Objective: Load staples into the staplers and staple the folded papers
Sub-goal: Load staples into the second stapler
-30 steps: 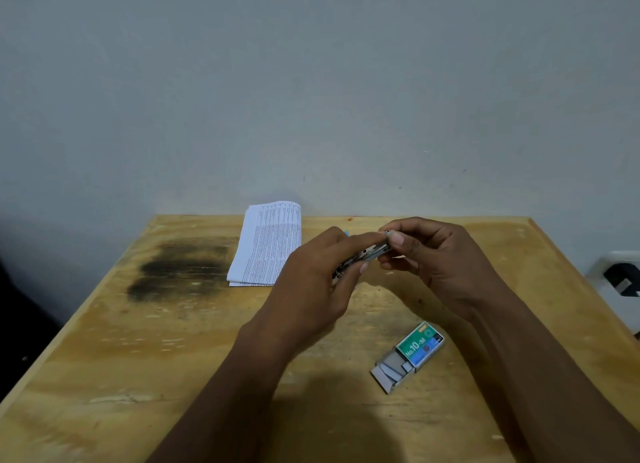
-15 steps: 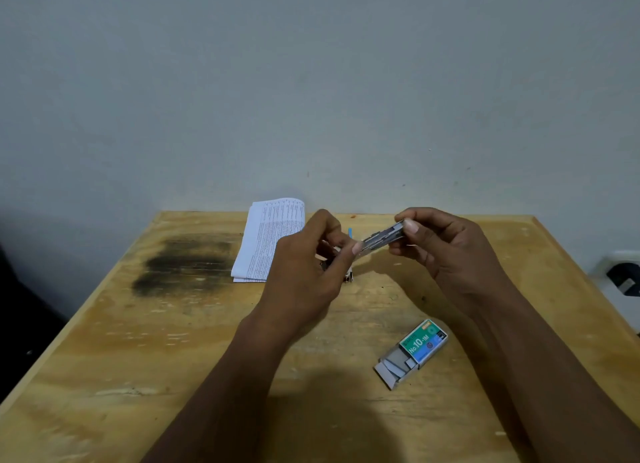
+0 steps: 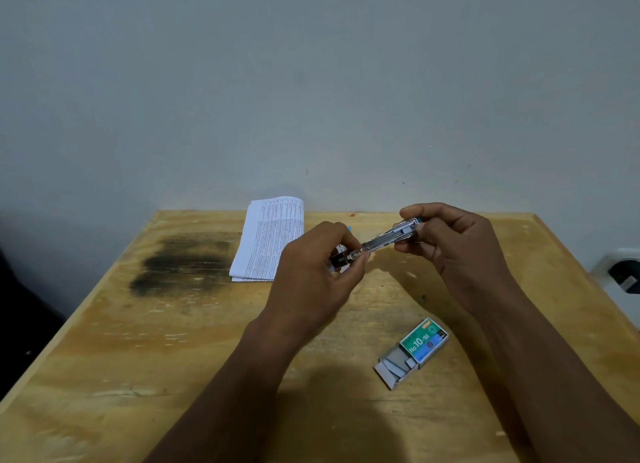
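A small metal stapler (image 3: 388, 239) is held in the air over the wooden table (image 3: 180, 345), stretched open between both hands. My left hand (image 3: 315, 279) pinches its lower dark end. My right hand (image 3: 450, 248) grips the upper end, where a bit of teal shows. The shiny staple channel spans the gap between the hands. A folded stack of printed papers (image 3: 270, 241) lies flat at the table's far edge, left of my left hand. A green and blue staple box (image 3: 414, 351) marked No.10 lies open near my right forearm, with staple strips showing.
A large dark burn stain (image 3: 183, 261) marks the table's left half. A plain wall stands right behind the table. A white wall socket with a black plug (image 3: 623, 275) sits beyond the table's right edge. The floor to the left is dark.
The hands have drawn apart. My right hand has moved up and to the right, and the stapler's metal part is now stretched out longer between the two hands.
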